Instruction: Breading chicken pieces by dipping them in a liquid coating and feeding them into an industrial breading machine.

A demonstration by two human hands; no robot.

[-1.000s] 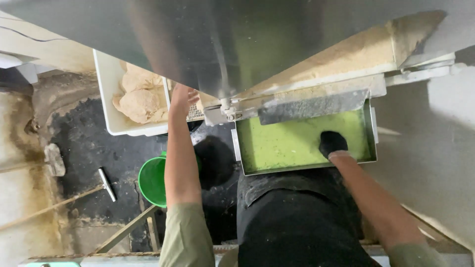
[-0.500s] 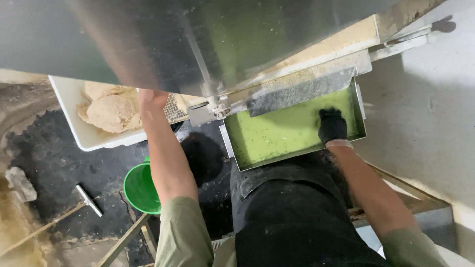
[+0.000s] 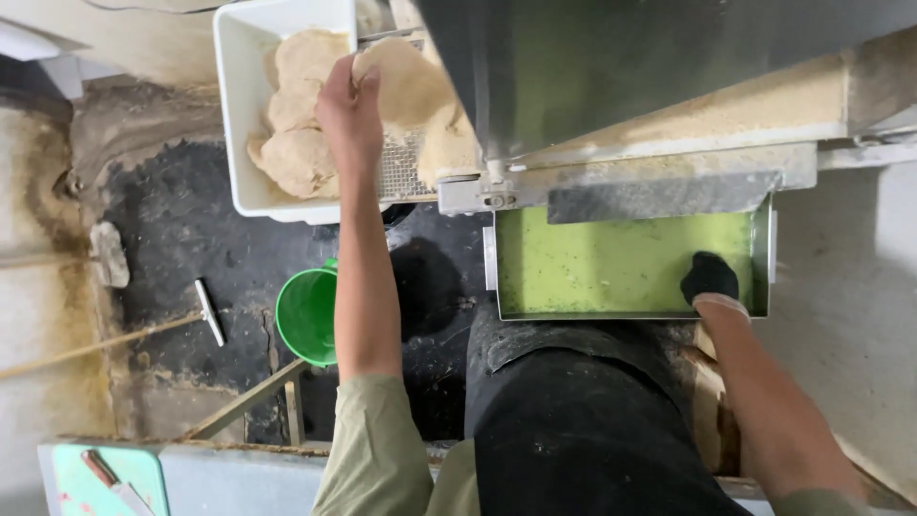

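While left hand [image 3: 350,107] grips dough [image 3: 406,81], tub [image 3: 239,143] beneath

tub [image 3: 234,115]: white | dough [image 3: 296,153]: pale tan | tray [image 3: 621,263]: bright green | bucket [image 3: 308,312]: green | right hand [image 3: 710,277]: black

No packages, labels, signs or screens show anywhere in this view; the containers and the metal machine face appear plain and unmarked, though the far corners are too dim to be certain.
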